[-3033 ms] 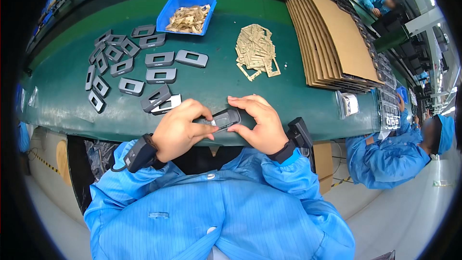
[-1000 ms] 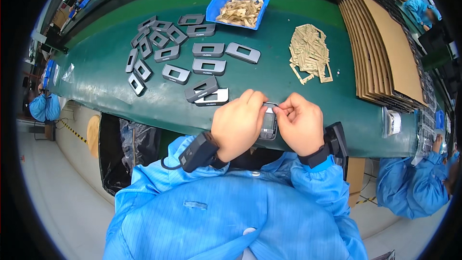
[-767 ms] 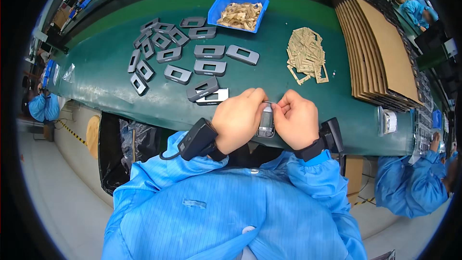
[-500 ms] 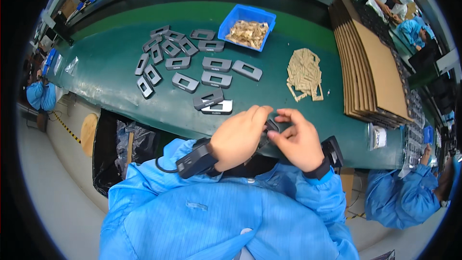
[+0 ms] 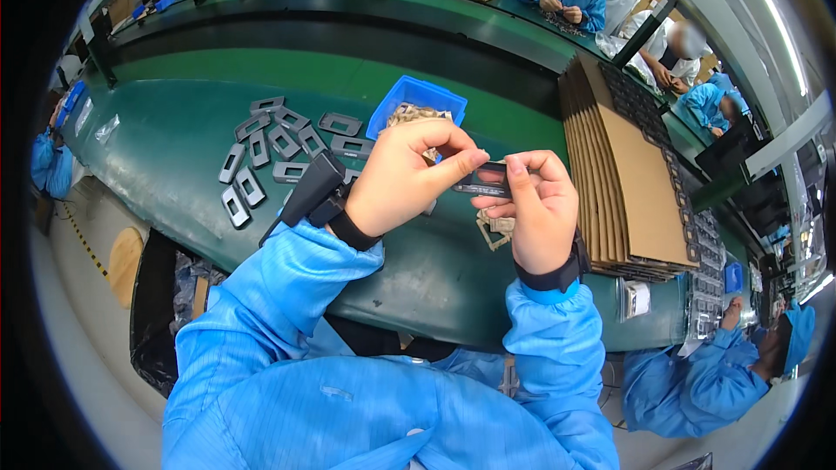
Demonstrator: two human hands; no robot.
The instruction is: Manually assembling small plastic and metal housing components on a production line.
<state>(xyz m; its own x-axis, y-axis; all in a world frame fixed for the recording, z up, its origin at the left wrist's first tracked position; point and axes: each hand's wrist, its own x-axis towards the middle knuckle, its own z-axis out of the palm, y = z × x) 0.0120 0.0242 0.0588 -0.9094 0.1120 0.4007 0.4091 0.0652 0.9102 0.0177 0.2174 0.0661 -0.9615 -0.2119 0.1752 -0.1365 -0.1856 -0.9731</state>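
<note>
Both my hands are raised together over the middle of the table. A dark plastic frame [image 5: 482, 189] with a rectangular window is between them. My right hand [image 5: 544, 213] grips its right end between thumb and fingers. At its upper left edge my left hand [image 5: 409, 174] is closed in a pinch; what sits between those fingertips is too small to make out. Several similar dark grey frames [image 5: 283, 141] lie scattered beyond my left forearm. Behind my left hand stands a blue bin [image 5: 383, 113] of tan pieces, partly hidden. Thin tan frames [image 5: 495, 231] show below my right fingers, mostly covered.
Upright cardboard sheets [image 5: 644, 183] stand in a stack to the right. Near them lie a small clear bag [image 5: 634, 298] and clear trays [image 5: 705, 287]. A co-worker in blue [image 5: 705, 374] sits at the lower right; others work across the far bench.
My hands have risen away from my body with the dark frame, which now shows plainly between them. The view has tilted up, so more of the far bench appears.
</note>
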